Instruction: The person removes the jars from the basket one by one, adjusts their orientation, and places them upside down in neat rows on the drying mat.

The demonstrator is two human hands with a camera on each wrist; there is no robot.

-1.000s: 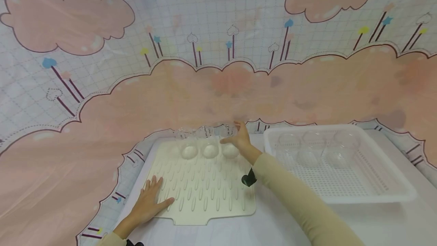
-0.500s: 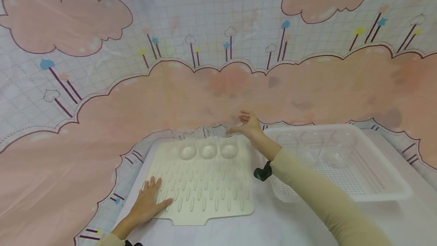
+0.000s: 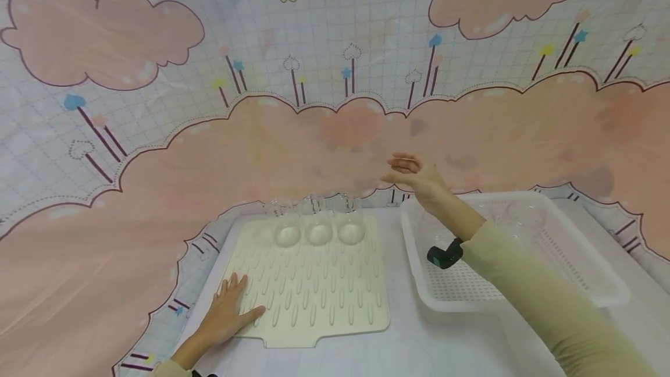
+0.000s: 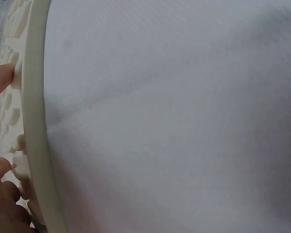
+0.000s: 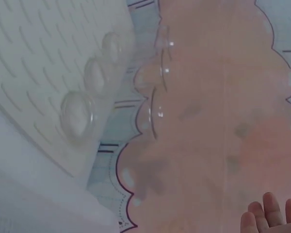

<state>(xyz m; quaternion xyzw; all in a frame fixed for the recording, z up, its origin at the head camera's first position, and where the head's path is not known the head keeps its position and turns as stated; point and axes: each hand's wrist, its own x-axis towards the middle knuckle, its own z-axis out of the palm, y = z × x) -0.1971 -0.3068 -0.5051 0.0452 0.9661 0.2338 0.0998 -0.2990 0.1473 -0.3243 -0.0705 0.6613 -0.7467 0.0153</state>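
Three clear drinking glasses, the nearest to the basket being the right glass (image 3: 350, 227), stand in a row on the far part of a cream ridged drying board (image 3: 314, 284). My left hand (image 3: 222, 314) rests spread on the board's near left corner; its thumb and fingertips touch the ridges in the left wrist view, where the board's edge (image 4: 36, 121) shows. My right hand (image 3: 426, 182) hovers in the air over the basket's far left corner, holding nothing, fingers loosely bent. In the right wrist view its fingertips (image 5: 271, 211) are apart from the row of glasses (image 5: 77, 116).
A white perforated plastic basket (image 3: 413, 255) stands right of the board. Clear glasses (image 3: 523, 217) lie or stand inside it, partly behind my right forearm. A cloth with printed clouds (image 3: 335, 138) hangs behind the white-covered table (image 3: 377, 359).
My right hand has let go of the right glass and moved up and right, from the board toward the basket. The glasses stay put. My left hand has not moved.
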